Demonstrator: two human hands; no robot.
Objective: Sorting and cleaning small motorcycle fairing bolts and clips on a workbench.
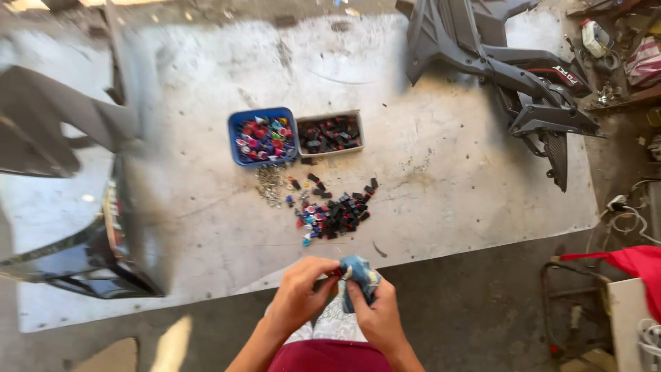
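Bare forearms and hands [337, 303], a maroon garment and pale patterned cloth below.

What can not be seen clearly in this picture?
- Head view: the blue cloth is mostly wrapped by the left hand and right hand; anything inside is hidden.
- Dark panel at left: blurred, cut by the edge.
- Loose small parts on the sheet: too small to identify.

A loose pile of small parts [335, 210] lies mid-floor on a sheet [441, 172]. Just behind the pile sit two trays side by side: one [262, 136] behind-left, the other [330, 133] directly behind. Far right of the pile lies a vehicle panel [509, 69]; far left, another panel [76, 200]. Before the pile, two hands [341, 300] meet around a cloth [359, 274].
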